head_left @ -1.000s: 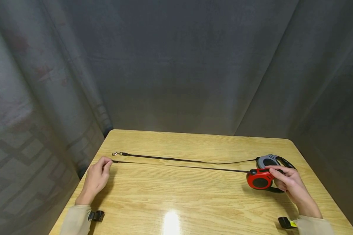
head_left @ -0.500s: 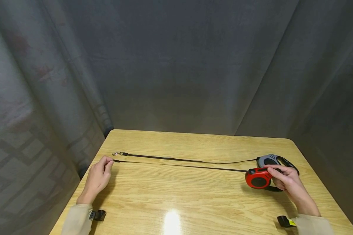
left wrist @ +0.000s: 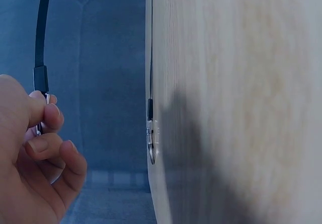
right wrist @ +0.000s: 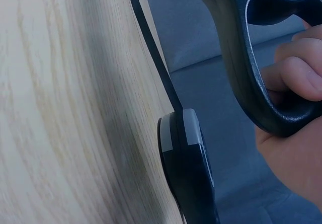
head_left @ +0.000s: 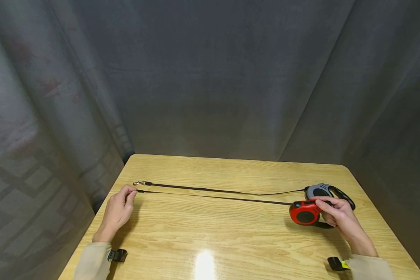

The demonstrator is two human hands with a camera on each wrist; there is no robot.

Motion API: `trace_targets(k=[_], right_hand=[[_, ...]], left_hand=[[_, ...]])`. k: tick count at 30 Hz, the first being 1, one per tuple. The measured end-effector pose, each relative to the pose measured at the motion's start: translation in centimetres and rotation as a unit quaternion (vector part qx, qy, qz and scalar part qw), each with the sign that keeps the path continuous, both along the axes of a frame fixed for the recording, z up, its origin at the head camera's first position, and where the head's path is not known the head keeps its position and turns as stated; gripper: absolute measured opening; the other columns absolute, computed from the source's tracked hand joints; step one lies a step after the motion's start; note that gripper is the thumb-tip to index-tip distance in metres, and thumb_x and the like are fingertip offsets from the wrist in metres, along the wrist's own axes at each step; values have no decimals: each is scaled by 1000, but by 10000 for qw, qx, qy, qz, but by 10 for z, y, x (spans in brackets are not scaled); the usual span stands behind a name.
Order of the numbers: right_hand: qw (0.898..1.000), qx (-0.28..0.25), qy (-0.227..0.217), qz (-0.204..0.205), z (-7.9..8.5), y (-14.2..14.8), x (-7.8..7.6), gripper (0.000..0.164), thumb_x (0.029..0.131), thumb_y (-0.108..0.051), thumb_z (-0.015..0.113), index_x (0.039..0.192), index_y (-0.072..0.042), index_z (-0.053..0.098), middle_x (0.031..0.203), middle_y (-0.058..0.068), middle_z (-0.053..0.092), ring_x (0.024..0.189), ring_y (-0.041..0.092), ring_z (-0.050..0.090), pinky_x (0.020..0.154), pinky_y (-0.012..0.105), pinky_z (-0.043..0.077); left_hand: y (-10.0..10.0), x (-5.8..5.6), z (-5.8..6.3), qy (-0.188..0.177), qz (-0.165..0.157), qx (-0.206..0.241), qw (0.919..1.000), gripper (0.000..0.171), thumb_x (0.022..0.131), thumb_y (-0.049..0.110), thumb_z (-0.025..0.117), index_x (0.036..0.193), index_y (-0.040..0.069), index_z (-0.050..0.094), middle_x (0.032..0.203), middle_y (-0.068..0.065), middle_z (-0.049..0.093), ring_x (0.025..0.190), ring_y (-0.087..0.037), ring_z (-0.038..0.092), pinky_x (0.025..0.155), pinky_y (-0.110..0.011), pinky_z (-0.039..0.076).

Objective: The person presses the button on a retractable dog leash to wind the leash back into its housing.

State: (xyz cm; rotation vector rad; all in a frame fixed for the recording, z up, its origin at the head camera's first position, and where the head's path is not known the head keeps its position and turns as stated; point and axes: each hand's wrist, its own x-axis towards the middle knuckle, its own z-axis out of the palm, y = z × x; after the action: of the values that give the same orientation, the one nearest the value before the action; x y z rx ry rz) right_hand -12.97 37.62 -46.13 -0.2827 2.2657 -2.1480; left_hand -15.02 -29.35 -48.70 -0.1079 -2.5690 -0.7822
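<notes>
The left hand (head_left: 118,208) pinched, between thumb and fingertips, the silver metal clip (left wrist: 48,98) ending a flat black woven strap (head_left: 231,198). The right hand (head_left: 343,217) had its fingers curled through the black loop handle (right wrist: 240,58) of a red-and-black plastic leash case (head_left: 304,212), held up off the pale wood-grain table (head_left: 210,229) at its right side. Hands that far apart, I judged, were what drew the strap so straight. Just beyond, a grey-and-black leash case (head_left: 316,191) lay with its own strap run out leftward to a second silver clip (head_left: 139,183), near the left hand; the near-parallel layout looked deliberate, perhaps for comparing them. Fingers hid most of the pinched clip, the right hand overlapped the grey case, and I couldn't tell whether the thumb pressed any button.
</notes>
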Motion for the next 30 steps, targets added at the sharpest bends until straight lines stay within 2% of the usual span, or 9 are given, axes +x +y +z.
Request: trace_targets(k=[12,17,20,23,27,30], right_hand=[[9999,-107,48,115,-1,-2,-1,50,107,8,48,109,-27,83,60,4,32,52,32,14,46,45,10],[9998,-166,9,146,-2,-3,-2,47,107,7,48,111,-24,83,63,-11,55,53,31,14,47,45,10],[9996,-204,-2,177,-2,-4,-3,47,107,7,48,112,-24,83,68,-14,63,53,30,14,47,45,10],[9997,-165,26,195,-3,-5,-4,48,107,7,48,111,-26,83,64,-14,56,53,31,14,47,45,10],[9997,-135,43,220,-3,-6,-5,50,108,7,48,109,-29,82,58,-4,39,52,32,14,47,45,11],[9996,-138,33,232,-3,-7,-5,50,108,6,48,110,-29,82,59,-1,35,53,32,14,47,45,11]], left_hand=[[5,0,3,70,-66,-51,9999,6,107,8,63,104,9,67,73,1,56,64,-9,43,63,-28,37],[9,0,6,83,-83,-31,9999,6,107,9,63,103,9,68,75,0,60,66,-10,45,64,-29,38],[10,-1,5,129,-88,-52,9999,6,106,8,64,102,9,68,78,-1,63,67,-11,46,64,-30,40],[11,-2,4,156,-113,-68,9998,5,106,7,65,102,9,68,80,-2,67,67,-10,47,65,-31,41],[12,-3,2,102,-139,-22,9998,5,106,7,64,103,9,68,81,-3,67,67,-11,47,64,-30,41],[12,-2,1,63,-139,26,9999,6,106,7,63,103,9,68,81,-3,67,68,-11,47,65,-29,40]])
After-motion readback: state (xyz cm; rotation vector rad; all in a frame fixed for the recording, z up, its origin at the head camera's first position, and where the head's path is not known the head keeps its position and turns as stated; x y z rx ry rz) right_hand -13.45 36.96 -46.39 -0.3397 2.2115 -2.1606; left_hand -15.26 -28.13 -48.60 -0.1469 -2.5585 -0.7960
